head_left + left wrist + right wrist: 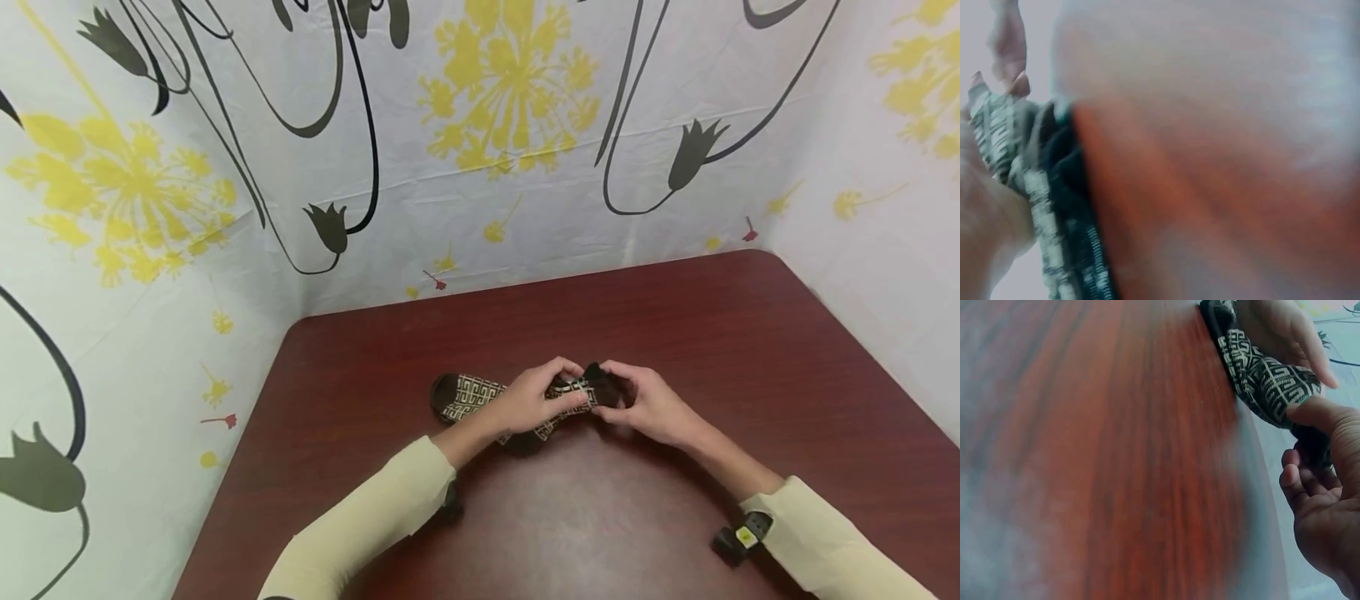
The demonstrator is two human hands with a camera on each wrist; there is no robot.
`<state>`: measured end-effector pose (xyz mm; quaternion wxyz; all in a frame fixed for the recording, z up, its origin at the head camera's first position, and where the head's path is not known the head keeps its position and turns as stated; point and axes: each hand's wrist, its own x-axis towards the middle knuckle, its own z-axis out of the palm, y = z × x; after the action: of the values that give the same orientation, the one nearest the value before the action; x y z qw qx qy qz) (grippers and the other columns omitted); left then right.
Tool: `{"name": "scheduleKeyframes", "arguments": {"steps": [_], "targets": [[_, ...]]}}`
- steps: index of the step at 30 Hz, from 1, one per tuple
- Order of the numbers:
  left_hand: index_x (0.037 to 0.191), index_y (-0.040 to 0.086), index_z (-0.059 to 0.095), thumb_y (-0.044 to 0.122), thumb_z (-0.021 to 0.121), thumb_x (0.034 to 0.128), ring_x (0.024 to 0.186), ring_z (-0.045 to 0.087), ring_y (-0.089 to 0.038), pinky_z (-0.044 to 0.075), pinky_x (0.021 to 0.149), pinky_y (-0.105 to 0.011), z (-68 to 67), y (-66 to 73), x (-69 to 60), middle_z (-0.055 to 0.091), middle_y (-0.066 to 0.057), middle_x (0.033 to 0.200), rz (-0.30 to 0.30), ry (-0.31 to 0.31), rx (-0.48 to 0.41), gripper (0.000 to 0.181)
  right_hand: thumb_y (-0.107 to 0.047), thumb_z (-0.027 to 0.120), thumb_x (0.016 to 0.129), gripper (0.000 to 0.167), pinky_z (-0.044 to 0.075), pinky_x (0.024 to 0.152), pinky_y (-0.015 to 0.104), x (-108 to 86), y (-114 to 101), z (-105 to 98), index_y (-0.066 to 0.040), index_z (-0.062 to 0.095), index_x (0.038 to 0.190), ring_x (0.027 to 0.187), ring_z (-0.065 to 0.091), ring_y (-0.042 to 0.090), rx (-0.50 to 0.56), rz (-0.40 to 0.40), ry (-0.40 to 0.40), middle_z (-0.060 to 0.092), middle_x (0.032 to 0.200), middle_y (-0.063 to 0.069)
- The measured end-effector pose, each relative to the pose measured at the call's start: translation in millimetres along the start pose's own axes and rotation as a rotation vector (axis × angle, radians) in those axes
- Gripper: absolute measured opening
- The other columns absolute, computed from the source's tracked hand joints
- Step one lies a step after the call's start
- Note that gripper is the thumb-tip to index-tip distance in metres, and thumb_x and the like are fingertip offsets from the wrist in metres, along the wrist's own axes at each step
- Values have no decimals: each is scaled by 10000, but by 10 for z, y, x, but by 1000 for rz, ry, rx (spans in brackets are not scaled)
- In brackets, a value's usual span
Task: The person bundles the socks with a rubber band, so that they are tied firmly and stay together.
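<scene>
A dark brown sock (477, 393) with a cream Greek-key pattern lies across the middle of the table, its round brown end to the left. My left hand (531, 402) grips it near its right part, thumb in front and fingers behind. At the dark right end, my right hand (654, 405) pinches the fabric between thumb and fingers. The right wrist view shows the patterned cloth (1272, 378) stretched between both hands, with the right thumb on top. In the left wrist view the bunched cloth (997, 134) is blurred. Whether there is one sock or two, I cannot tell.
The reddish-brown table (390, 350) has rounded far corners. White cloth walls (405, 242) printed with yellow and grey flowers stand behind it and at both sides. A small dark device (742, 537) is strapped at the right wrist; another (450, 504) shows under the left sleeve.
</scene>
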<state>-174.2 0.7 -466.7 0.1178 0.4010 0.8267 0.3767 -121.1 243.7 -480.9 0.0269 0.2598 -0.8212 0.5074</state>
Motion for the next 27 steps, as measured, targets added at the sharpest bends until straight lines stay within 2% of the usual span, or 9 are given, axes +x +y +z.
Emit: {"name": "scheduleKeyframes", "arguments": {"steps": [3,6,10,14,19,22,25,27], "targets": [[1342,106,626,271,724,1040,1070,623,-54,490,944,-223,-99,26,58,692,-4,1179,-29,-79,-134,357,88,856,835,453,529,635,273,18,-29,-5,-84,677,1214,755,613,126,13,-29,-4,702,1037,58],[1257,84,634,200,772,1003,1038,599,-61,479,927,-227,-176,42,99,669,-9,1128,-35,-132,-194,311,92,863,825,459,551,667,279,28,-66,14,-76,678,1210,789,642,129,0,-33,0,721,1072,73],[1178,68,607,116,820,955,1025,587,-79,477,955,-235,-230,22,112,638,-25,1081,-7,-171,-223,312,65,894,798,455,536,614,269,25,-99,59,-80,693,1180,701,618,95,-38,-6,17,727,1001,45],[1195,84,613,97,849,925,1043,601,-80,478,996,-236,-267,-4,126,647,-9,1088,29,-230,-243,358,44,924,762,430,510,565,260,16,-111,86,-83,709,1112,637,576,64,-73,-8,35,697,874,-14],[1168,97,639,118,872,905,945,594,-60,477,903,-219,-288,-23,153,660,26,1005,64,-314,-244,352,-7,931,761,367,511,551,255,21,-126,104,-96,712,1041,629,578,34,-114,-36,31,686,826,-59],[1144,98,668,104,845,923,923,580,-55,476,866,-219,-283,-12,151,674,34,992,79,-325,-227,283,-20,913,758,309,494,522,253,35,-126,115,-126,718,974,576,564,33,-122,-1,39,663,748,-91],[1181,106,701,77,809,931,959,581,-43,485,891,-211,-267,11,132,698,52,1048,88,-303,-190,275,-24,892,756,277,461,487,252,45,-118,119,-174,717,908,520,534,42,-111,51,52,607,664,-119],[1227,122,708,81,807,927,988,588,-31,489,921,-207,-260,22,116,706,73,1088,88,-279,-166,319,-7,869,756,285,469,509,254,46,-109,115,-189,710,906,543,545,56,-91,61,52,605,679,-111]]}}
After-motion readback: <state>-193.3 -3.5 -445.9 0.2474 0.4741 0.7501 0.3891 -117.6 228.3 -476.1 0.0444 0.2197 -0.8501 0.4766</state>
